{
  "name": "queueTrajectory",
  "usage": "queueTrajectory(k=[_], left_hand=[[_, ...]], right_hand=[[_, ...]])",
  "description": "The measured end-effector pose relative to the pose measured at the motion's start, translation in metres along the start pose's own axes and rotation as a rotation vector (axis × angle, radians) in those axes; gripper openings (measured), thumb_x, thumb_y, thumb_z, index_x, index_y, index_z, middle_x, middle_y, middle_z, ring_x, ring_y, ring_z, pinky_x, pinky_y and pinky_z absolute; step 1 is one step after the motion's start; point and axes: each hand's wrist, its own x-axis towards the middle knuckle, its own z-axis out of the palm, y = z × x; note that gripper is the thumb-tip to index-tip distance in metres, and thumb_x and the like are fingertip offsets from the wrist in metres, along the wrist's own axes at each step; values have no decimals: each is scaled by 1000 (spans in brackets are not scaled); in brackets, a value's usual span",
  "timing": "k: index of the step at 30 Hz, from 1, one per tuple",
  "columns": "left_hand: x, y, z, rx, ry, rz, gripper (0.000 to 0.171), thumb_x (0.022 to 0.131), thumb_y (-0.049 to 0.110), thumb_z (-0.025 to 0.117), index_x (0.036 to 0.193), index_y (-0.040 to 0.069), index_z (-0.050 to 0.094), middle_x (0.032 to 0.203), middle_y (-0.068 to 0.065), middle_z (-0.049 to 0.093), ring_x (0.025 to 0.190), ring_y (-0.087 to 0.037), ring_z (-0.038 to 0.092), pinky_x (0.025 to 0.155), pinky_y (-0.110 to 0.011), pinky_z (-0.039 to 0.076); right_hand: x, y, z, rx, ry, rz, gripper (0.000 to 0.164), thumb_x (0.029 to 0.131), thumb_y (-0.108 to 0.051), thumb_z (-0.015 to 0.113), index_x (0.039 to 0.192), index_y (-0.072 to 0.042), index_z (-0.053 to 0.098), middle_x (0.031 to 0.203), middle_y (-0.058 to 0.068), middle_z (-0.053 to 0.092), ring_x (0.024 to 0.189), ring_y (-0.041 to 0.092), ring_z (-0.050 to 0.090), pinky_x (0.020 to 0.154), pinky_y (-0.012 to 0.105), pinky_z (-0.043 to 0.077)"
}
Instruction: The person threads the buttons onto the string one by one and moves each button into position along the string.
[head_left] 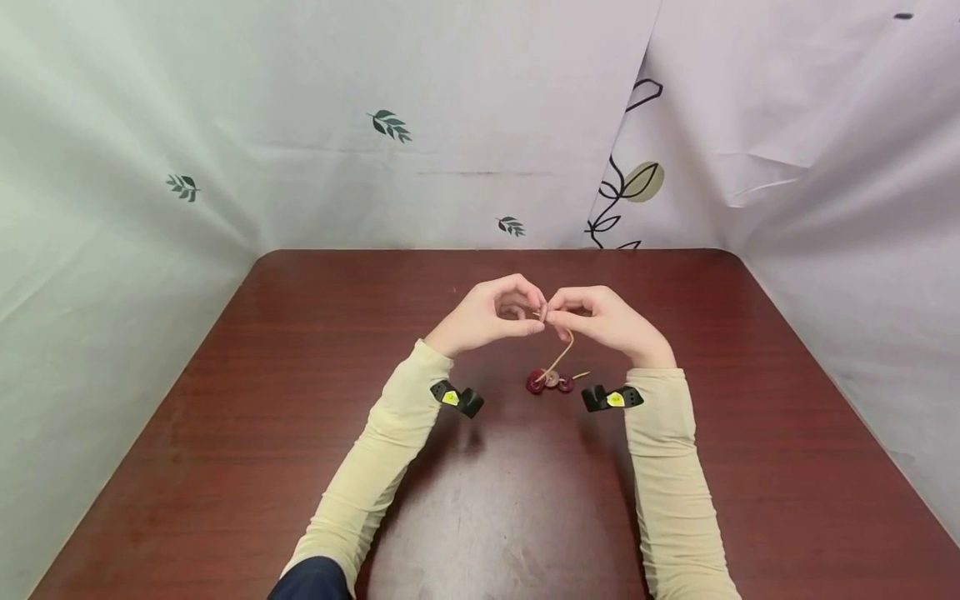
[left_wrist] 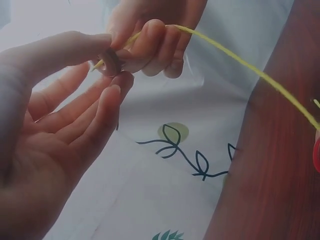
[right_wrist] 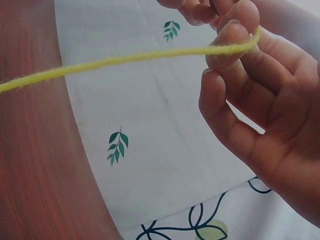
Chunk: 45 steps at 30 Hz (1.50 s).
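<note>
Above the table, my left hand (head_left: 486, 318) pinches a pinkish-brown button (left_wrist: 111, 63) on edge between thumb and fingers. A pointed end of yellow yarn (left_wrist: 240, 61) pokes out of the button on the left hand's side. Against the button's other side, my right hand (head_left: 613, 327) pinches the yarn close behind it. From the right fingers (right_wrist: 227, 47) the yarn runs down to several buttons on the table: a dark red button (head_left: 535, 382), a beige button (head_left: 552, 379) and another dark red button (head_left: 566, 384). The button's hole is mostly hidden by the fingers.
A reddish-brown wooden table (head_left: 262, 400) lies beneath both hands. Behind it and at the sides hangs a white cloth (head_left: 315, 100) with leaf prints. Each sleeve carries a black wrist mount, one left (head_left: 457, 398) and one right (head_left: 611, 397), beside the buttons.
</note>
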Motion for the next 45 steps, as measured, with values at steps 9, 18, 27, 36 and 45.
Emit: queueTrajectory(k=[9, 18, 27, 36, 45], left_hand=[[2, -3, -2, 71, -2, 27, 14, 84, 6, 73, 96, 5, 65, 103, -11, 68, 88, -12, 67, 81, -29, 55], [1, -5, -2, 123, 23, 73, 7, 88, 4, 67, 95, 2, 66, 100, -11, 67, 90, -14, 66, 83, -25, 52], [4, -7, 2, 200, 44, 56, 4, 90, 5, 65, 93, 3, 65, 95, -8, 66, 88, -13, 64, 82, -23, 52], [4, -6, 1, 289, 71, 22, 5, 91, 7, 65, 95, 4, 64, 92, -7, 66, 83, -19, 65, 75, -23, 50], [3, -3, -7, 325, 180, 18, 7, 89, 6, 67, 95, 4, 64, 86, -8, 66, 76, -14, 59, 67, -23, 46]], right_hand=[[2, 3, 0, 26, 4, -9, 4, 94, -8, 59, 95, -8, 63, 67, 5, 57, 73, 16, 57, 77, 25, 45], [3, 6, 1, 38, 4, 3, 12, 98, -15, 55, 96, -8, 64, 68, 6, 58, 76, 20, 56, 78, 24, 44], [6, 9, 2, 35, 18, 79, 26, 102, -26, 48, 97, -5, 63, 73, 7, 61, 79, 20, 58, 77, 27, 46], [8, 13, 3, 6, 60, 104, 25, 98, -25, 57, 91, -3, 65, 69, 5, 59, 71, 20, 58, 70, 27, 48], [8, 15, 1, 5, 49, 132, 22, 97, -26, 58, 89, -8, 67, 68, 5, 59, 70, 21, 57, 68, 27, 47]])
